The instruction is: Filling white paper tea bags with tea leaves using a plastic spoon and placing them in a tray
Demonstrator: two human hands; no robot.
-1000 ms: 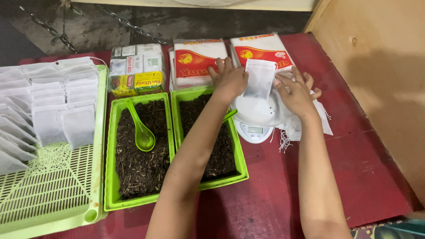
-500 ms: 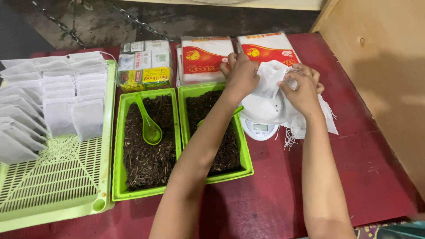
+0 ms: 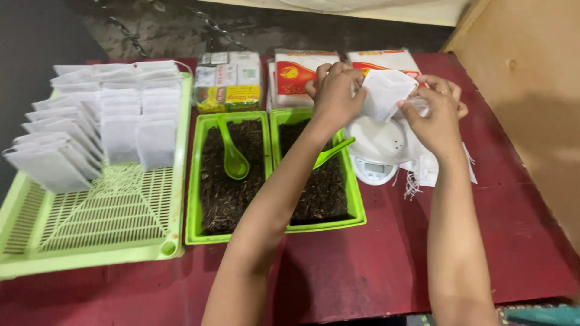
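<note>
both hands pinch one white filter bag [image 3: 386, 90]: left hand [image 3: 335, 93] and right hand [image 3: 436, 111] closed on opposite top corners, above the scale [image 3: 377, 151]. looks light, limp, tearable. best gripped by its rim.

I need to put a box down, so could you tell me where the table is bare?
Bare red table right of the scale and in front of the green trays. The back row of packets is crowded.

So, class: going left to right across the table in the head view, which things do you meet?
Slotted tray of white bags → left tub of dark leaves → right tub → white scale.
</note>
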